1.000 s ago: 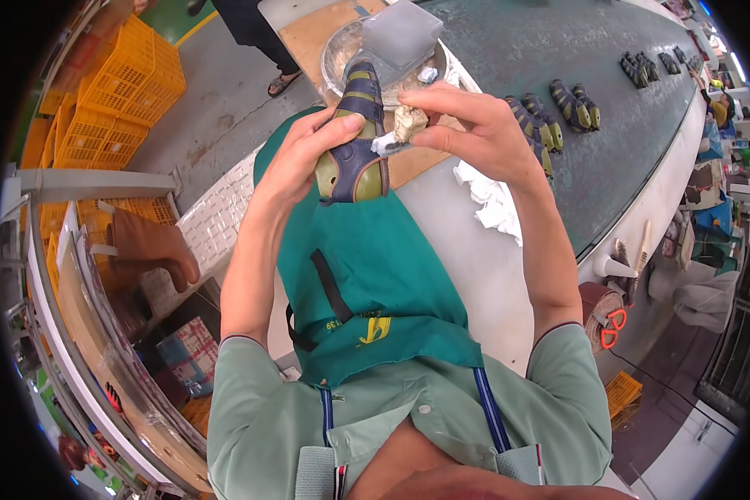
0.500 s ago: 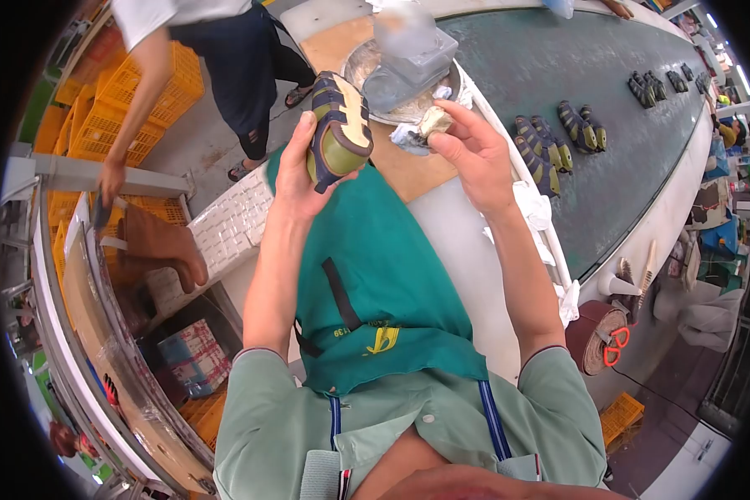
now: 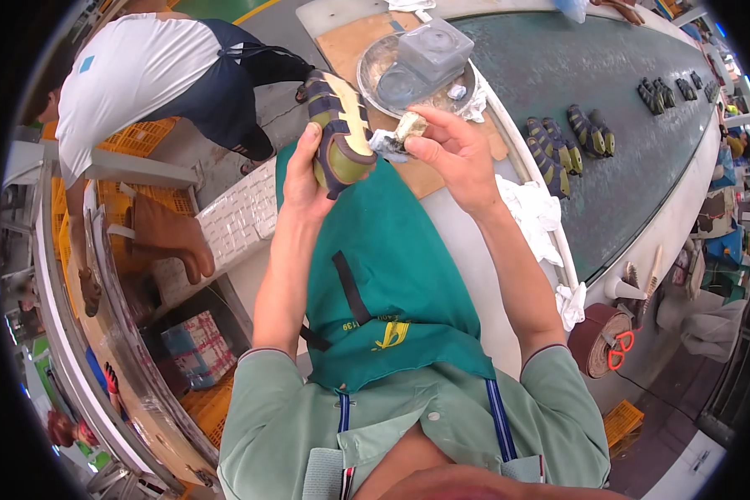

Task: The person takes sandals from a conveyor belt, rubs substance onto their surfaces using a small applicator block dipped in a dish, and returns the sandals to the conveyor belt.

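Note:
In my left hand (image 3: 302, 179) is a sporty shoe (image 3: 350, 154) with a green toe, dark navy straps and a pale yellow middle. The fingers wrap around its side and the toe end points down. My right hand (image 3: 462, 162) pinches a crumpled whitish and grey rag (image 3: 387, 146) with a cream-coloured lump (image 3: 411, 125) at the fingertips. The rag sits right beside the shoe's edge; whether they touch I cannot tell. Just beyond the hands, a round metal bowl (image 3: 365, 71) holds a clear plastic container (image 3: 432, 54). A green apron (image 3: 383, 250) covers my lap.
Several similar shoes (image 3: 550, 154) stand on the dark green conveyor belt (image 3: 508, 50) to the right. Crumpled white paper (image 3: 529, 208) lies along its edge. Orange-handled scissors (image 3: 621, 350) are by a brown roll. At left, a co-worker (image 3: 142, 75) bends near brown boots (image 3: 171, 237).
My right hand has moved left, bringing the rag close to the shoe. The shoe has shifted slightly right. The co-worker has bent further down, reaching lower at the left.

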Demonstrator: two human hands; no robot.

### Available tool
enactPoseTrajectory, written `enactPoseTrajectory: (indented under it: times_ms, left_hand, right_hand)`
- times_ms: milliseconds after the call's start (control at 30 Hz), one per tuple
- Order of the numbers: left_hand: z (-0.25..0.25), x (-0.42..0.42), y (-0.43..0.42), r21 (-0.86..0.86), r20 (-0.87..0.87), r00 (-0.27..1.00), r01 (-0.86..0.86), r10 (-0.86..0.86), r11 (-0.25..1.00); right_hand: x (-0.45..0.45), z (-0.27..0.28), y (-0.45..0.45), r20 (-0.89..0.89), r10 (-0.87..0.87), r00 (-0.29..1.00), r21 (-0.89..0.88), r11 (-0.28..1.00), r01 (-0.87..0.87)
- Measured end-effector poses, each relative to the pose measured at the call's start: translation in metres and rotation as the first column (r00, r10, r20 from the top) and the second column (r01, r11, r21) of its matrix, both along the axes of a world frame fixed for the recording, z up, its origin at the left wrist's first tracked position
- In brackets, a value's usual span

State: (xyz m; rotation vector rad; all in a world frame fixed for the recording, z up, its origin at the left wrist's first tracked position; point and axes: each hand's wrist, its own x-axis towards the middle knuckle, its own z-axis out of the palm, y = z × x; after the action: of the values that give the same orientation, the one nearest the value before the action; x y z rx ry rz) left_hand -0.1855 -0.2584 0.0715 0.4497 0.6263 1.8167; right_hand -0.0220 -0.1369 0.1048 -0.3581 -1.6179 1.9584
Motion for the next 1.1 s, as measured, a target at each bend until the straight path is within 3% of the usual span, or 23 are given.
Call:
enactPoseTrajectory:
  times_ms: [33, 100, 133, 300, 400, 567, 600, 667, 767, 867, 933, 967, 1000, 1033, 1067, 1100]
  left_hand:
    - [0.000, 0.000, 0.000, 0.002, 0.001, 1.000, -0.001, 0.001, 1.000]
    - [0.007, 0.001, -0.001, -0.027, -0.227, 0.946, -0.242, 0.230, 0.970]
    - [0.008, -0.004, -0.004, -0.004, -0.270, 0.934, -0.243, 0.233, 0.970]
    - [0.027, -0.004, -0.015, 0.061, -0.698, 0.599, -0.497, 0.394, 0.865]
    - [0.031, 0.001, -0.023, 0.096, -0.747, 0.514, -0.544, 0.421, 0.834]
    - [0.007, -0.017, -0.055, -0.019, -0.698, 0.536, -0.677, 0.475, 0.736]
    - [-0.007, -0.024, -0.068, -0.040, -0.690, 0.527, -0.712, 0.496, 0.701]
    - [-0.042, -0.037, -0.099, -0.238, -0.526, 0.655, -0.725, 0.542, 0.646]
    - [-0.101, -0.047, -0.164, -0.563, -0.273, 0.725, -0.653, 0.632, 0.507]
    - [-0.176, -0.057, -0.244, -0.726, -0.263, 0.575, -0.647, 0.775, 0.234]
    - [-0.221, -0.072, -0.320, -0.700, -0.277, 0.496, -0.690, 0.823, 0.180]
    - [-0.216, -0.080, -0.355, -0.653, -0.408, 0.372, -0.757, 0.833, 0.018]
    - [-0.185, -0.089, -0.386, -0.637, -0.544, 0.332, -0.761, 0.771, -0.122]
    - [-0.200, -0.117, -0.444, -0.653, -0.491, 0.258, -0.742, 0.832, -0.155]
    - [-0.108, -0.108, -0.435, -0.552, -0.551, 0.136, -0.799, 0.823, -0.238]
    - [-0.076, -0.127, -0.474, -0.458, -0.826, 0.143, -0.735, 0.546, -0.500]
  right_hand:
    - [0.000, 0.000, -0.001, -0.019, -0.007, 1.000, -0.040, 0.999, 0.007]
    - [-0.002, -0.002, -0.004, -0.036, -0.011, 0.999, -0.078, 0.997, 0.008]
    - [-0.004, -0.005, -0.006, -0.034, -0.031, 0.999, -0.138, 0.990, 0.026]
    - [-0.021, -0.014, -0.019, 0.000, -0.109, 0.994, -0.328, 0.939, 0.103]
    - [-0.036, -0.011, -0.037, 0.058, -0.143, 0.988, -0.509, 0.847, 0.152]
    - [-0.054, -0.019, -0.038, 0.052, -0.215, 0.975, -0.554, 0.807, 0.207]
    - [-0.051, -0.024, -0.032, 0.020, -0.171, 0.985, -0.540, 0.827, 0.154]
    - [-0.050, -0.030, -0.029, -0.008, -0.133, 0.991, -0.518, 0.849, 0.110]
    - [-0.044, -0.043, -0.028, 0.070, -0.117, 0.991, -0.474, 0.870, 0.136]
    - [-0.033, -0.055, -0.026, 0.142, -0.089, 0.986, -0.485, 0.862, 0.148]
    - [-0.027, -0.067, -0.020, 0.180, -0.076, 0.981, -0.459, 0.875, 0.152]
    - [-0.024, -0.071, -0.015, 0.207, -0.082, 0.975, -0.452, 0.876, 0.169]
    - [-0.022, -0.074, -0.012, 0.231, -0.092, 0.968, -0.441, 0.877, 0.189]
    - [-0.021, -0.074, -0.009, 0.249, -0.097, 0.964, -0.433, 0.879, 0.200]
    - [-0.026, -0.072, -0.009, 0.245, -0.095, 0.965, -0.428, 0.882, 0.195]
    - [-0.028, -0.067, -0.011, 0.277, -0.114, 0.954, -0.399, 0.890, 0.222]
